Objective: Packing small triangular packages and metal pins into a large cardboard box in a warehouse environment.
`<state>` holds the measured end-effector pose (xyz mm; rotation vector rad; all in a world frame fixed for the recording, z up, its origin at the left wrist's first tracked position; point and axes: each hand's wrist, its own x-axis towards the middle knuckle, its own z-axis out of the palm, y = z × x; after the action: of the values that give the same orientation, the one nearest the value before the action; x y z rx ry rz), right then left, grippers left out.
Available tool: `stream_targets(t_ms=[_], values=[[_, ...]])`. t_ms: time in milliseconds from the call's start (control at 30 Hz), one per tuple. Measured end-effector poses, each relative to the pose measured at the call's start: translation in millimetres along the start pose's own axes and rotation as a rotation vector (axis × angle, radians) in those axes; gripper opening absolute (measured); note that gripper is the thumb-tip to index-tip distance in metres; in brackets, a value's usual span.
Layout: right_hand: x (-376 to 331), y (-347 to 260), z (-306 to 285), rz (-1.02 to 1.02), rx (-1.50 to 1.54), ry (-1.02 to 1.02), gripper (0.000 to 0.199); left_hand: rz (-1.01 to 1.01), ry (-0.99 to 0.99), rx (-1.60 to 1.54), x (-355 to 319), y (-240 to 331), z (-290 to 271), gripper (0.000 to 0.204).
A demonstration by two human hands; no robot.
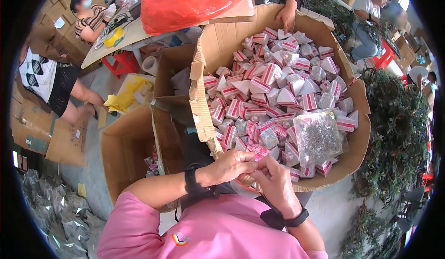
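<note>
My left hand point(230, 167) and my right hand point(279, 185) meet in front of my chest, at the near rim of a large cardboard box point(201, 103). Fingers on both are pinched together, and whatever lies between them is too small or hidden to make out. Heaped in the box are many wedge-shaped ornaments point(286, 97) like cake slices, white and glittery with pink-red bands. A clear plastic bag point(320, 137) of thin, dark metal bits rests on the heap, beyond my right hand. Pink crumpled pieces point(257, 150) lie just past my fingertips.
Another person's hand point(286, 17) reaches into the box from the far side. To the left stands an open carton point(125, 145) with a few pieces inside. A red plastic bag point(192, 4) sits at the far edge. Dark green artificial foliage point(389, 129) is piled at right.
</note>
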<state>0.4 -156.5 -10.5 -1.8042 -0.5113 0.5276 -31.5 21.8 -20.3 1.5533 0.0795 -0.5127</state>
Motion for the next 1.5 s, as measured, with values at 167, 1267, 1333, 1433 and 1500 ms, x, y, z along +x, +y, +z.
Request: stream_targets(t_ms=[167,1267,1333,1433,1500], values=[[-1.3,9.1,0.6,-0.148,-0.195,-0.001,0.012,0.107,0.054,-0.040,-1.0,-2.2,5.4,0.032],[-8.1,20.2,-61.7,0.070,0.069,0.465,0.007,0.261,-0.026,0.787,130.8,39.1,-25.3,0.016],[-10.5,26.2,-66.3,0.066,0.094,0.511,0.007,0.344,-0.066,0.977,159.8,12.6,-27.3,0.014],[-14.2,33.3,-72.1,0.099,0.120,0.521,0.006,0.337,-0.195,1.327,184.8,-36.4,-24.4,0.032],[-16.9,37.4,-75.5,0.151,0.144,0.519,0.005,0.406,-0.213,1.520,186.7,-58.2,-18.6,0.034]])
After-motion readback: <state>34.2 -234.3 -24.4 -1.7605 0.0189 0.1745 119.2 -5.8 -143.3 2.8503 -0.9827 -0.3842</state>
